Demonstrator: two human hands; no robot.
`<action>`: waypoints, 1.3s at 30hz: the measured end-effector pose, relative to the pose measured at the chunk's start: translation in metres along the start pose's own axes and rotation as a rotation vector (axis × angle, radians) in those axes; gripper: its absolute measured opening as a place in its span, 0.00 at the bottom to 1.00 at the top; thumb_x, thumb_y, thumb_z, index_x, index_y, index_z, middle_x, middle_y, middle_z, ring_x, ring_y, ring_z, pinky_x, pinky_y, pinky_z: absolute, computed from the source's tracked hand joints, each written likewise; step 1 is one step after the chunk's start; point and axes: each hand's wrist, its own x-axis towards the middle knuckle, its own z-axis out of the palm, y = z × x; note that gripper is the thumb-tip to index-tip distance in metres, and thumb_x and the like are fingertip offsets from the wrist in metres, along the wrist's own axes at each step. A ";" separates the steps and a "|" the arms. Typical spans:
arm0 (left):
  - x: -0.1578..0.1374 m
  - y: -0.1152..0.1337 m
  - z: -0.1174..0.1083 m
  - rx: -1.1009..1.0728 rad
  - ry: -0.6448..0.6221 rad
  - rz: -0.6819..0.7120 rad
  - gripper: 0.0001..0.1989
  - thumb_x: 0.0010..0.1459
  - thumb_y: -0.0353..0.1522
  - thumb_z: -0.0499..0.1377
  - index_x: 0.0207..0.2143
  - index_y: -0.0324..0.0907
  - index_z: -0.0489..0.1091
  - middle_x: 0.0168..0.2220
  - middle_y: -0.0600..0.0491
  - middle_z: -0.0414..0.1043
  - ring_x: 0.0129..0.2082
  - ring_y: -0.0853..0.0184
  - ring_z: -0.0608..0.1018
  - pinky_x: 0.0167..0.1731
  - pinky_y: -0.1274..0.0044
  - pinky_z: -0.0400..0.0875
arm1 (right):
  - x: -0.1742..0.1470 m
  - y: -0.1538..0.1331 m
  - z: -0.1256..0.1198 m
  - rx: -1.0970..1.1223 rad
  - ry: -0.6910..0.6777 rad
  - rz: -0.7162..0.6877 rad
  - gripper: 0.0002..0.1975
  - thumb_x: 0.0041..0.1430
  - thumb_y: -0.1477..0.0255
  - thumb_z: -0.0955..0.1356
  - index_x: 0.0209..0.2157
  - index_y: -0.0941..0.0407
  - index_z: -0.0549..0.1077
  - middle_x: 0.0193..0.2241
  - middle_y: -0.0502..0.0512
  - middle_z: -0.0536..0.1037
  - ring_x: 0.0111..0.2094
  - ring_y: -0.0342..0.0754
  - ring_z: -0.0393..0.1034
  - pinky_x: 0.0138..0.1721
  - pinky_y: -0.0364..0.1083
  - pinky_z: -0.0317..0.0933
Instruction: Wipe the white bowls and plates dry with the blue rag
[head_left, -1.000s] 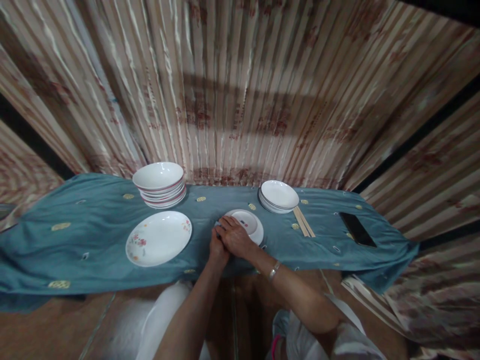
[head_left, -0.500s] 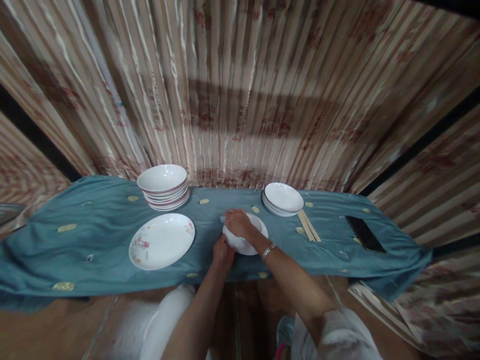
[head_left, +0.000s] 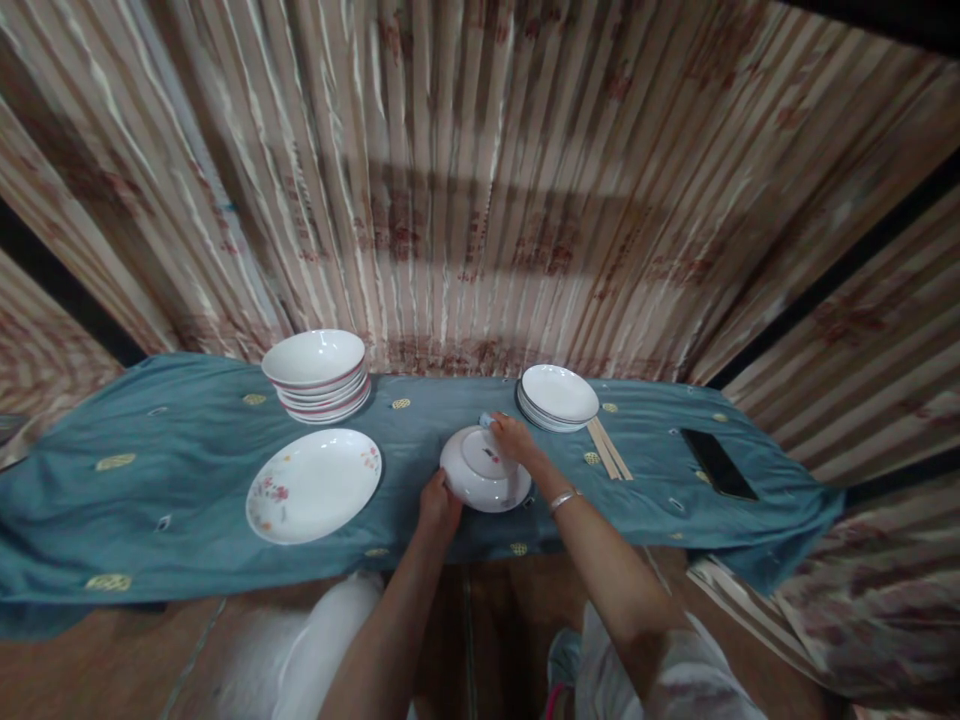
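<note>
Near the table's front edge a white bowl (head_left: pixel 472 487) is tilted bottom up, so its foot ring and a small printed mark show. My left hand (head_left: pixel 439 503) is closed on the bowl's left rim. Above the base, my right hand (head_left: pixel 513 440) has its fingers closed round a small pale-blue and white piece (head_left: pixel 487 420), mostly hidden; its material I cannot make out. On the left lies an oval white plate (head_left: pixel 319 490) with a flower pattern.
A stack of bowls (head_left: pixel 315 360) stands at the back left of the cloth-covered table (head_left: pixel 202 420). Small plates (head_left: pixel 559 392) are stacked at the back right, beside wooden chopsticks (head_left: pixel 609 450). Farther right lies a black phone (head_left: pixel 718 464). A patterned curtain (head_left: pixel 450 200) hangs behind.
My right hand has moved right across the bowl's underside, uncovering its foot ring and printed mark. My left hand still grips the rim. The view has shifted slightly.
</note>
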 end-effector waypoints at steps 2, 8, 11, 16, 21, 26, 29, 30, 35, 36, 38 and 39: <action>-0.001 0.001 0.001 0.001 0.008 -0.004 0.12 0.58 0.22 0.50 0.33 0.37 0.74 0.29 0.48 0.77 0.43 0.63 0.78 0.48 0.73 0.71 | -0.009 0.007 -0.002 0.036 0.010 0.049 0.17 0.65 0.77 0.57 0.49 0.57 0.72 0.43 0.59 0.79 0.41 0.48 0.75 0.44 0.44 0.64; -0.008 0.004 0.006 -0.005 0.043 -0.003 0.13 0.60 0.21 0.50 0.31 0.36 0.73 0.25 0.50 0.75 0.35 0.66 0.79 0.43 0.76 0.72 | -0.037 0.018 -0.002 0.114 0.058 0.151 0.20 0.66 0.74 0.55 0.54 0.57 0.68 0.47 0.57 0.78 0.45 0.49 0.74 0.46 0.44 0.65; -0.014 0.004 0.009 -0.004 0.047 0.003 0.13 0.60 0.21 0.50 0.29 0.36 0.72 0.24 0.51 0.74 0.31 0.68 0.78 0.40 0.78 0.72 | -0.050 0.020 0.002 0.196 0.107 0.227 0.20 0.66 0.73 0.55 0.54 0.56 0.69 0.46 0.57 0.79 0.45 0.49 0.74 0.47 0.45 0.65; -0.019 0.005 0.012 -0.002 0.061 0.018 0.11 0.58 0.20 0.51 0.32 0.35 0.72 0.22 0.52 0.73 0.26 0.69 0.76 0.32 0.79 0.72 | -0.072 0.016 0.014 0.375 0.253 0.332 0.21 0.64 0.74 0.56 0.54 0.59 0.68 0.49 0.63 0.76 0.50 0.50 0.72 0.52 0.47 0.62; -0.014 0.004 0.010 0.006 0.088 0.029 0.10 0.58 0.20 0.51 0.31 0.35 0.71 0.22 0.53 0.71 0.26 0.70 0.76 0.32 0.81 0.72 | -0.096 0.010 0.039 0.444 0.430 0.354 0.21 0.63 0.74 0.55 0.54 0.61 0.68 0.53 0.67 0.73 0.56 0.51 0.67 0.56 0.51 0.59; -0.010 -0.001 0.009 0.015 0.076 0.052 0.12 0.60 0.22 0.50 0.27 0.37 0.70 0.23 0.52 0.73 0.29 0.70 0.77 0.37 0.78 0.73 | -0.122 -0.001 0.068 0.456 0.625 0.280 0.24 0.65 0.68 0.53 0.56 0.63 0.66 0.53 0.69 0.71 0.57 0.54 0.65 0.57 0.56 0.59; -0.009 -0.004 0.008 0.017 0.047 0.069 0.13 0.60 0.22 0.50 0.26 0.37 0.70 0.24 0.51 0.75 0.30 0.69 0.78 0.39 0.76 0.73 | -0.137 -0.016 0.079 0.424 0.683 0.253 0.25 0.66 0.67 0.52 0.58 0.64 0.62 0.56 0.71 0.67 0.60 0.55 0.59 0.58 0.58 0.58; -0.008 -0.005 0.008 0.017 0.038 0.073 0.13 0.60 0.23 0.49 0.26 0.37 0.70 0.24 0.51 0.75 0.30 0.69 0.78 0.40 0.75 0.73 | -0.142 -0.022 0.082 0.409 0.691 0.247 0.25 0.67 0.67 0.52 0.59 0.64 0.61 0.58 0.72 0.65 0.62 0.55 0.56 0.58 0.59 0.57; -0.001 -0.010 0.005 0.020 0.004 0.094 0.11 0.58 0.24 0.49 0.28 0.37 0.70 0.24 0.51 0.74 0.33 0.65 0.79 0.45 0.72 0.71 | -0.156 -0.046 0.085 0.338 0.661 0.172 0.25 0.67 0.71 0.53 0.63 0.61 0.55 0.64 0.69 0.55 0.66 0.56 0.46 0.60 0.62 0.53; 0.001 -0.012 0.003 0.022 -0.002 0.100 0.11 0.58 0.24 0.49 0.29 0.37 0.70 0.24 0.51 0.74 0.34 0.64 0.79 0.45 0.71 0.71 | -0.158 -0.049 0.085 0.319 0.653 0.156 0.25 0.67 0.72 0.53 0.64 0.61 0.54 0.64 0.69 0.54 0.66 0.56 0.45 0.61 0.63 0.52; 0.005 -0.015 0.000 0.028 -0.016 0.114 0.10 0.57 0.25 0.50 0.30 0.37 0.70 0.24 0.50 0.74 0.34 0.64 0.79 0.44 0.71 0.71 | -0.158 -0.052 0.083 0.275 0.639 0.121 0.26 0.67 0.74 0.53 0.65 0.61 0.51 0.65 0.68 0.52 0.67 0.56 0.42 0.61 0.63 0.51; 0.007 -0.016 -0.001 0.032 -0.026 0.123 0.09 0.56 0.26 0.51 0.30 0.37 0.70 0.25 0.50 0.74 0.34 0.64 0.79 0.43 0.71 0.71 | -0.158 -0.054 0.082 0.250 0.635 0.098 0.27 0.66 0.75 0.53 0.66 0.60 0.50 0.65 0.67 0.52 0.67 0.56 0.41 0.61 0.63 0.51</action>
